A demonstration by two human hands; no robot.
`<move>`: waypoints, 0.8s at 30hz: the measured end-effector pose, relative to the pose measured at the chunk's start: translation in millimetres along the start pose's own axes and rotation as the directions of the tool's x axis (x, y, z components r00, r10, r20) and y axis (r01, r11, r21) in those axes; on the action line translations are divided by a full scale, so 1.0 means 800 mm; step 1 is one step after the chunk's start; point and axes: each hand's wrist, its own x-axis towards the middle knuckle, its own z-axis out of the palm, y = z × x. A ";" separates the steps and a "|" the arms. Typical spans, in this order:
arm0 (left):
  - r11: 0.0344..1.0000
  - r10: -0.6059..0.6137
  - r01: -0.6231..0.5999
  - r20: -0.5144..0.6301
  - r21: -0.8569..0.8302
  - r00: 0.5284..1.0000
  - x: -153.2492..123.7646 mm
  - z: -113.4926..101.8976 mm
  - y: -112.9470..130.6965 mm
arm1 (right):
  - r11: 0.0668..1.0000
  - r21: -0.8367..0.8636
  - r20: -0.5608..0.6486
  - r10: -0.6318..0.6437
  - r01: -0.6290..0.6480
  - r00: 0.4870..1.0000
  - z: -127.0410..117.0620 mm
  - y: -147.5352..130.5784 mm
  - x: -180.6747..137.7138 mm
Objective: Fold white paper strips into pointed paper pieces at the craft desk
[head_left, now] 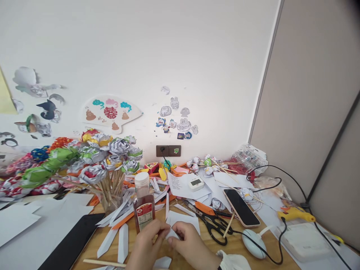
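Note:
Both my hands meet low in the head view over a wooden desk (239, 249). My left hand (146, 245) and my right hand (189, 245) pinch a small folded piece of white paper (172, 233) between their fingertips. A larger white sheet (182, 219) lies just behind them. A small bottle of dark red liquid with a white cap (143, 204) stands right behind my left hand. My right wrist shows a white cuff.
Black-and-orange scissors (212, 221) lie right of my hands, then a phone (241, 207), a white mouse (254, 243) and a yellow glue gun (295, 214) with cables. A jar of paper flowers on sticks (108, 161) stands at the left. Paper strips and a black tablet (74, 240) lie nearby.

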 end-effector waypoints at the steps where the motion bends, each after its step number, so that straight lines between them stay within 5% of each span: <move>1: 1.000 0.004 -0.004 0.000 0.000 1.000 0.000 0.000 0.000 | 1.000 0.012 0.000 0.001 -0.001 1.000 0.000 0.001 0.000; 15: 0.982 -0.187 0.187 0.030 -0.011 0.982 0.006 -0.002 0.009 | 1.000 0.003 -0.095 0.003 -0.003 0.996 0.001 0.008 0.004; 24: 0.982 -0.189 0.189 0.043 0.008 0.981 0.005 0.003 0.009 | 0.998 0.063 -0.058 0.002 0.002 0.998 0.001 0.006 0.003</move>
